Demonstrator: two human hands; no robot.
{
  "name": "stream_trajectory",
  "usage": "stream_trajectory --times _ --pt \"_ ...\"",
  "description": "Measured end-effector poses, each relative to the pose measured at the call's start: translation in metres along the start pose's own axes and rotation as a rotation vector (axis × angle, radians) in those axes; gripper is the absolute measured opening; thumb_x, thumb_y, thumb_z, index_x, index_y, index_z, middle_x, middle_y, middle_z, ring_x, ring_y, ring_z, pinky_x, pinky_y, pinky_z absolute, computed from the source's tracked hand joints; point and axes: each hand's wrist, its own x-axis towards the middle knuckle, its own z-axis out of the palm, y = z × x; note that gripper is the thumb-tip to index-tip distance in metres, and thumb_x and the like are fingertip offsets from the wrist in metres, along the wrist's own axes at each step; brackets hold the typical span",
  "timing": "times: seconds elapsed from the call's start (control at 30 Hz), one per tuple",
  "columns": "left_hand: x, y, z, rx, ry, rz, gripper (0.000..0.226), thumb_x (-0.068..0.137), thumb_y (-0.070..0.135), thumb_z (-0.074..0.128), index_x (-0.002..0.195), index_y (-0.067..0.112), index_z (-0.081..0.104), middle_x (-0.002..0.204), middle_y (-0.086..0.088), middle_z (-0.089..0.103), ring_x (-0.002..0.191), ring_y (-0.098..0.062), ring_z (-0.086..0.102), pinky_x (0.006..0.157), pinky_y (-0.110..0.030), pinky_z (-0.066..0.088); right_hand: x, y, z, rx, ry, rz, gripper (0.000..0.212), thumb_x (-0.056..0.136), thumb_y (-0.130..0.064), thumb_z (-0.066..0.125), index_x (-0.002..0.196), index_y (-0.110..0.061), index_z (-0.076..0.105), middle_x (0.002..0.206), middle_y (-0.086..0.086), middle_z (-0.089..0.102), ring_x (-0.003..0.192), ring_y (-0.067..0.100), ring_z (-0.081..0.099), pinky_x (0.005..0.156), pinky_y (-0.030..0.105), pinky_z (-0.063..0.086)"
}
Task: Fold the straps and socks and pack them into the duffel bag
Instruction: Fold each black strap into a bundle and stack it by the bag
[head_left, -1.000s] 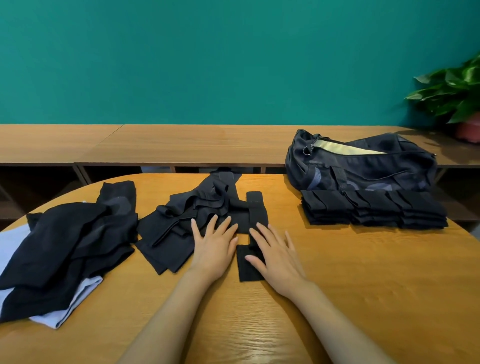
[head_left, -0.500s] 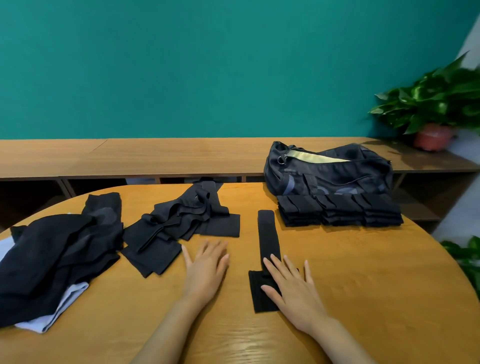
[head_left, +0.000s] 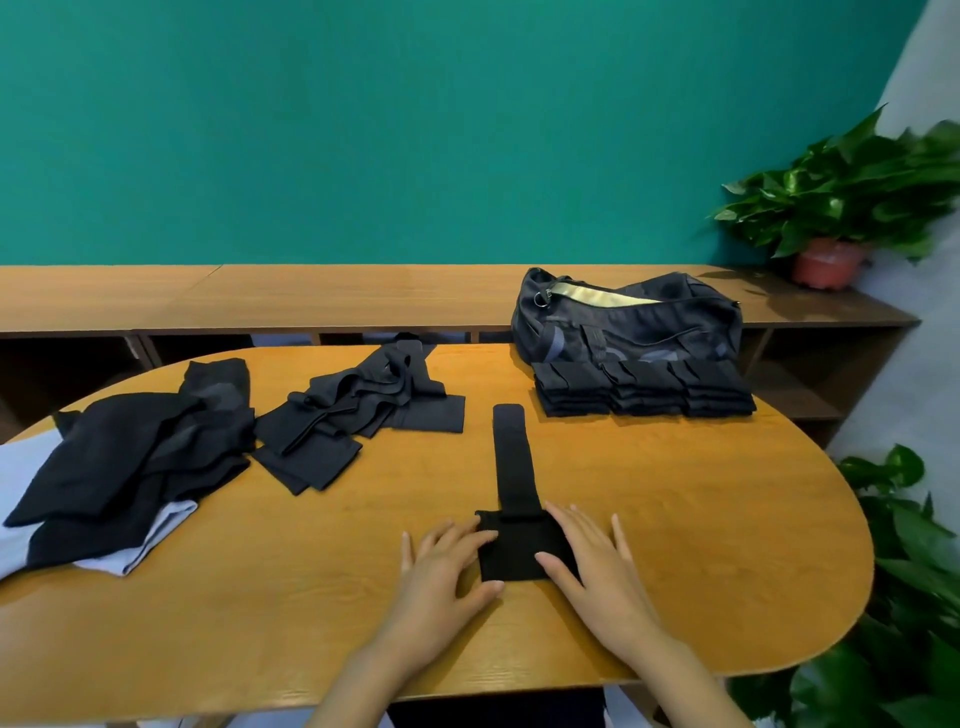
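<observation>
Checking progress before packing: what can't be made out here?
Head view only.
Bag inside: hidden by its walls.
Strap: wide end's edges under left hand and right hand.
Left pile: cut off by frame edge.
Folded stack: dark layers, too small to count.

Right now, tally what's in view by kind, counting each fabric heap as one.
Duffel bag: 1
Laid-out strap: 1
Loose fabric heaps: 2
Folded stack row: 1
Plants: 2
Hands: 2, left hand and right hand
Total: 9

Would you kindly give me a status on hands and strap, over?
Left hand and right hand open, flat on the strap, at its wide end. It lies straight, unfolded. Folded stack sits before the duffel bag.
</observation>
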Motion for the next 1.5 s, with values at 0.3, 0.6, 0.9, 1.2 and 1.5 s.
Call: stream_trajectory --times 0.3,0.6,0.9,1.2,1.5 --pt "-0.005 0.005 0.016 -0.030 0.157 0.009 0.031 0.088 0.050 0.061 0.118 0.044 0.059 0.145 0.026 0.038 0.142 -0.001 0.017 0.119 -0.043 -0.009 -0.012 0.003 0.014 0.105 0.092 -0.007 0.067 0.084 -0.077 0.031 0.143 -0.044 0.030 0.137 -0.030 0.029 0.134 -0.013 0.015 0.118 0.024 -0.007" --pt "-0.005 0.001 0.019 -0.050 0.200 0.044 0.027 0.093 0.046 0.053 0.113 0.036 0.067 0.142 0.017 0.047 0.137 -0.001 0.024 0.119 -0.041 -0.005 -0.011 0.009 0.018 0.106 0.132 -0.071 0.068 0.077 -0.081 0.038 0.132 -0.045 0.049 0.136 -0.034 0.032 0.134 -0.011 0.015 0.119 0.033 -0.004" --pt "-0.005 -0.004 0.018 -0.148 0.245 0.043 0.018 0.092 0.041 0.057 0.099 0.036 0.072 0.125 0.024 0.051 0.128 -0.001 0.036 0.119 -0.042 0.004 -0.009 0.012 0.021 0.192 0.198 -0.077 0.044 0.076 -0.068 0.049 0.105 -0.043 0.071 0.132 -0.029 0.047 0.133 -0.004 0.025 0.120 0.046 0.007" --pt "-0.005 0.002 0.016 -0.114 0.224 0.046 0.033 0.083 0.059 0.050 0.096 0.039 0.072 0.120 0.028 0.052 0.125 0.002 0.034 0.118 -0.048 0.003 -0.006 0.013 0.024 0.226 0.259 -0.084 0.034 0.087 -0.063 0.047 0.091 -0.039 0.071 0.114 -0.029 0.059 0.126 -0.004 0.036 0.116 0.049 0.017" --pt "-0.003 -0.001 0.018 -0.137 0.245 0.082 0.040 0.078 0.067 0.046 0.094 0.041 0.072 0.102 0.035 0.056 0.116 0.009 0.034 0.118 -0.049 0.005 -0.010 0.011 0.024 0.147 0.294 -0.139 0.040 0.086 -0.063 0.045 0.094 -0.035 0.073 0.104 -0.025 0.064 0.117 -0.002 0.043 0.118 0.046 0.013"
